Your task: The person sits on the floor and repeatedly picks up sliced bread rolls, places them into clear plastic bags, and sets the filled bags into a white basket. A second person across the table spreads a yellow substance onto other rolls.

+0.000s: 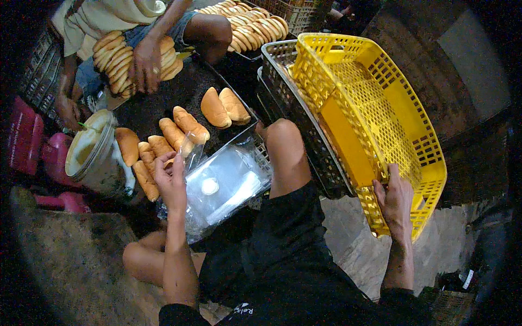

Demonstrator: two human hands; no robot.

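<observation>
My left hand point(171, 176) has its fingers closed on a clear plastic bag point(194, 151), whose film stands up beside the buns. Just right of it lies a stack of clear plastic bags point(223, 187) by my knee. Several bread rolls point(173, 135) sit in a row on the dark tray point(187, 76) beyond that hand, and two more rolls point(216, 108) lie farther right. On the right, my right hand point(396, 201) is closed around the near rim of a yellow plastic crate point(435, 157), which is tilted and has bare mesh inside.
Under the yellow crate stand dark crates point(296, 103). Across the tray, another person's hand point(145, 62) rests on stacked split buns point(115, 62). A bucket point(89, 144) of pale cream stands at left, near pink plastic items point(57, 155). More buns point(255, 32) fill a far tray.
</observation>
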